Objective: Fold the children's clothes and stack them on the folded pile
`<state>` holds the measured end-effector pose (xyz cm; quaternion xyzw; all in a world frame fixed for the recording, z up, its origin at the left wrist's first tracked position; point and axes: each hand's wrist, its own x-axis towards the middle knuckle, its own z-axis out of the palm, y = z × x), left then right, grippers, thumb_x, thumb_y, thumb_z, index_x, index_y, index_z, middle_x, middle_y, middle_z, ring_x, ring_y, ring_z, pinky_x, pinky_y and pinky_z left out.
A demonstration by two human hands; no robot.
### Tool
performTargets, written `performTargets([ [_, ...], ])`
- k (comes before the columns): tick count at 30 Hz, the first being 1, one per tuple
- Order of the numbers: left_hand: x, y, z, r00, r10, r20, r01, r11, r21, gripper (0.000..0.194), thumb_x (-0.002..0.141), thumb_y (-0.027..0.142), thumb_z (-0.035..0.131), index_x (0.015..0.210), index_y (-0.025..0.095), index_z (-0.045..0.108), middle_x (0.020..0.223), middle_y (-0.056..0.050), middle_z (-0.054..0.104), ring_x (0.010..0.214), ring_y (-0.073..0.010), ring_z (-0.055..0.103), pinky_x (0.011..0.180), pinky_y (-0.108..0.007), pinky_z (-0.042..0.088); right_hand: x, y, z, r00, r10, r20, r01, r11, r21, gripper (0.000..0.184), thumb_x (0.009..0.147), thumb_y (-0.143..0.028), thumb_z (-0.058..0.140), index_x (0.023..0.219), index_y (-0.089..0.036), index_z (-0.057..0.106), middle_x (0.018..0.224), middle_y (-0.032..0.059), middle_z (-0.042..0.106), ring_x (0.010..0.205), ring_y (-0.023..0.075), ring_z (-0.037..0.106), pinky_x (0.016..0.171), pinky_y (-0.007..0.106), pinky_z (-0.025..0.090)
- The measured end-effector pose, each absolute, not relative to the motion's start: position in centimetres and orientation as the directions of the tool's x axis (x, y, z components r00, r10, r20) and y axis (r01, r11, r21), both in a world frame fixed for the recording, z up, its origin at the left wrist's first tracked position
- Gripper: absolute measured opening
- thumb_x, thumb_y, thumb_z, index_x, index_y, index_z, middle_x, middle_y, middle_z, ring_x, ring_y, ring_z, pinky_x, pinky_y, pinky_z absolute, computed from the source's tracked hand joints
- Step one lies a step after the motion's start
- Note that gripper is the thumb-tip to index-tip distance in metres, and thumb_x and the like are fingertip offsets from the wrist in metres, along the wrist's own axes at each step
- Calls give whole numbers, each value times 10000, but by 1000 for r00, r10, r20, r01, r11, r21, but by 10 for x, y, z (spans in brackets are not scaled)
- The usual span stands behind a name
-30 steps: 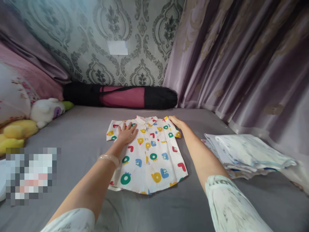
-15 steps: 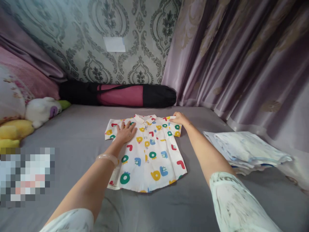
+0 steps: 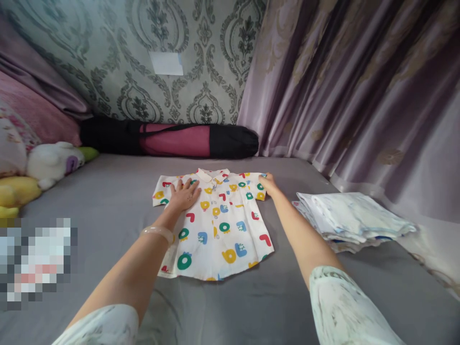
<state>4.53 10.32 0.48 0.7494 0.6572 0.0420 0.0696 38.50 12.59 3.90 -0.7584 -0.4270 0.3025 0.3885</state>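
A small white short-sleeved shirt (image 3: 212, 230) with colourful printed letters and shapes lies spread out, front side up, its collar pointing away from me. My left hand (image 3: 184, 194) rests flat on the shirt's upper left chest, fingers spread. At the outer end of the right sleeve, my right hand (image 3: 268, 183) pinches the fabric between thumb and fingers; part of its grip is hidden behind the hand.
The shirt lies on a grey bed sheet (image 3: 118, 230). A stack of folded clothes (image 3: 355, 218) is at the right. A black and red long bag (image 3: 174, 140) lies along the wall. Plush toys (image 3: 53, 163) sit at the left, above a blurred-out patch.
My right hand has slid outward along the right sleeve, from near the shoulder to its outer end. My left hand stays on the chest. The whole view has shifted slightly.
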Motion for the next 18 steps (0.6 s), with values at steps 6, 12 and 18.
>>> performTargets([
  [6,44,104,3,139,990,-18,976,-134,171,645,930,572,151,1500,309,300,1590,-29,231,1444,-406,125,1106,-664,91,369,111,27,453,887,85,789,-355,-501,343,931,-206,432,1258,-112,474,1114,222,644,1114,315,601,923,423,426],
  [12,45,103,3,135,991,-13,975,-131,181,639,932,571,157,1497,312,304,1588,-30,239,1445,-404,125,1106,-662,91,371,109,26,442,892,94,889,-422,-178,349,893,-88,395,1226,-67,497,1078,242,657,1033,282,647,854,368,452],
  [18,46,101,8,133,990,-39,976,-124,182,638,935,563,157,1501,304,297,1594,-31,219,1448,-401,108,1107,-663,83,348,116,32,231,943,239,973,-229,-34,370,884,-125,425,1221,-73,567,1280,237,564,1242,329,473,1025,462,314],
])
